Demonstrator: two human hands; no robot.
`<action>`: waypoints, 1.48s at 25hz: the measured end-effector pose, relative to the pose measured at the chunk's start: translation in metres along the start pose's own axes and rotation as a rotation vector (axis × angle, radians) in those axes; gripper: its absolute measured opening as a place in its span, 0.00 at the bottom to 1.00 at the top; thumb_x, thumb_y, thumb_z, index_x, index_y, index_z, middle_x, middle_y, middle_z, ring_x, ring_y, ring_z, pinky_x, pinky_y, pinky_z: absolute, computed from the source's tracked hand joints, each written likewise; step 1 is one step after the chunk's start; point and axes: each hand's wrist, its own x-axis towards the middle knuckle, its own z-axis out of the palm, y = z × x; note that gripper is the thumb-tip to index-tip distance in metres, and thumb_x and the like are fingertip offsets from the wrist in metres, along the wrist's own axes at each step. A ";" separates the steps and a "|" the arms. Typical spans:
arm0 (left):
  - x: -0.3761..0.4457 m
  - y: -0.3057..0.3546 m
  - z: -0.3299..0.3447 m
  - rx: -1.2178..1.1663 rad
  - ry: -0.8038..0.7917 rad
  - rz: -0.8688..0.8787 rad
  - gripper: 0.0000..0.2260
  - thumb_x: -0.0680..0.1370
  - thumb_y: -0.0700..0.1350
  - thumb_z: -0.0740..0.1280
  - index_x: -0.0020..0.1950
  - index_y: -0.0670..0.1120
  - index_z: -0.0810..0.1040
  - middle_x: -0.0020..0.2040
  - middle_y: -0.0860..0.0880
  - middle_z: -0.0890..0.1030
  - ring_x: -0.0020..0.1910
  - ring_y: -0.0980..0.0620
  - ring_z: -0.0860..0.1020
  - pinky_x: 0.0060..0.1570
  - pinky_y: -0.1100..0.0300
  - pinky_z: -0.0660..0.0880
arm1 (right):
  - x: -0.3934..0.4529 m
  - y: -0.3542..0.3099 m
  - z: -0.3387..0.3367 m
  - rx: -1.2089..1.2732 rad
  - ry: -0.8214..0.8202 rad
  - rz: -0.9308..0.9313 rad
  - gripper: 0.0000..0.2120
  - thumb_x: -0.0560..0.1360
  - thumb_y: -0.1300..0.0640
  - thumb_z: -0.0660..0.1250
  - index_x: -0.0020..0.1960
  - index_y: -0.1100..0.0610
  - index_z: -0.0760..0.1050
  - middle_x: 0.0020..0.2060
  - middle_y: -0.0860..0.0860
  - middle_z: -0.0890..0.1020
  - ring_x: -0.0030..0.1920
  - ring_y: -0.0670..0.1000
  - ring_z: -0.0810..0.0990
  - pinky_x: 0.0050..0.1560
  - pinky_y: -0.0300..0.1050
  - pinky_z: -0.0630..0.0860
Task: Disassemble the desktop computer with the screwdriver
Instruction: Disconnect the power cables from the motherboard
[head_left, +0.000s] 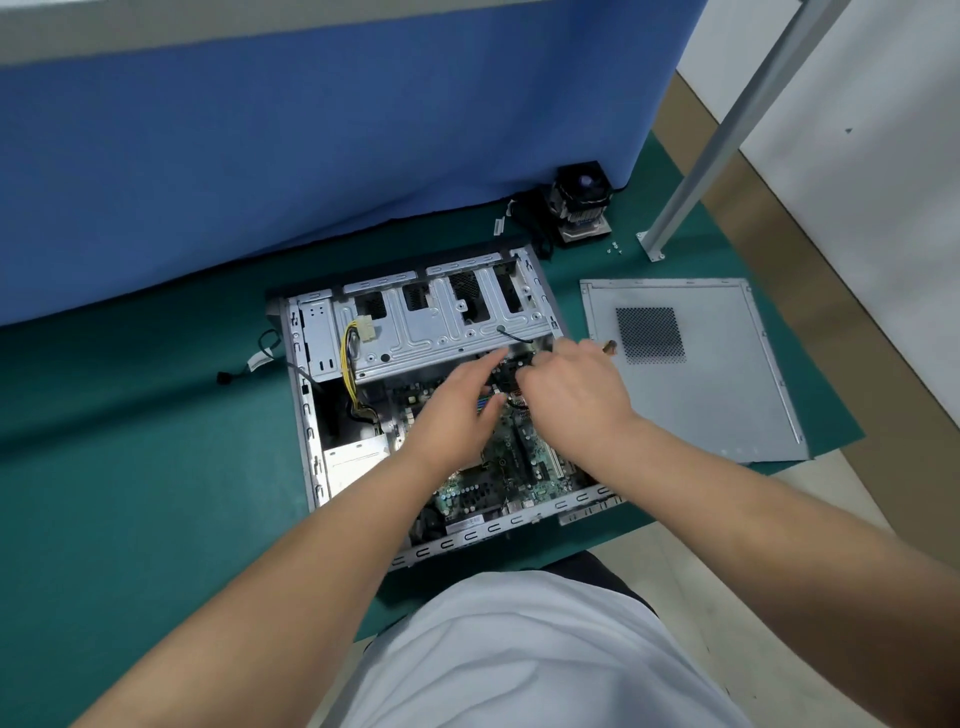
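Note:
The desktop case (311, 415) lies open on its side on a green mat, with the green motherboard (498, 467) exposed. Both of my hands reach into its upper right corner, just below the metal drive cage (441, 322). My left hand (457, 415) pinches a small black part (506, 371) between fingers and thumb. My right hand (571, 389) is curled beside that part, and the brown end of the screwdriver (609, 345) sticks out beyond its knuckles. The screwdriver's tip is hidden by my hands.
The removed side panel (701, 374) lies flat to the right of the case. A CPU cooler (579, 208) and loose screws (615, 248) sit at the back by a metal post (727, 130). Yellow cables (349, 358) hang inside the case on the left. A blue partition (311, 130) stands behind.

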 end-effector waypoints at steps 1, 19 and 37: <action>0.005 0.005 0.003 -0.032 0.027 -0.010 0.23 0.84 0.46 0.64 0.79 0.55 0.67 0.66 0.53 0.73 0.57 0.59 0.77 0.66 0.57 0.73 | 0.000 0.002 0.001 -0.023 0.048 -0.018 0.10 0.77 0.58 0.64 0.56 0.52 0.81 0.52 0.50 0.81 0.58 0.56 0.75 0.58 0.52 0.68; 0.032 0.016 0.016 0.023 0.171 -0.066 0.10 0.81 0.52 0.69 0.57 0.48 0.86 0.50 0.52 0.86 0.47 0.55 0.80 0.46 0.64 0.70 | 0.036 0.016 0.041 1.211 0.474 0.545 0.07 0.77 0.57 0.73 0.55 0.51 0.82 0.45 0.46 0.83 0.43 0.39 0.81 0.51 0.38 0.79; 0.049 0.036 0.038 -0.162 -0.067 -0.125 0.24 0.85 0.51 0.61 0.81 0.59 0.61 0.76 0.50 0.72 0.49 0.75 0.75 0.49 0.81 0.65 | 0.093 0.077 0.022 0.764 0.391 0.360 0.14 0.78 0.62 0.68 0.62 0.57 0.84 0.55 0.57 0.85 0.55 0.55 0.83 0.62 0.47 0.77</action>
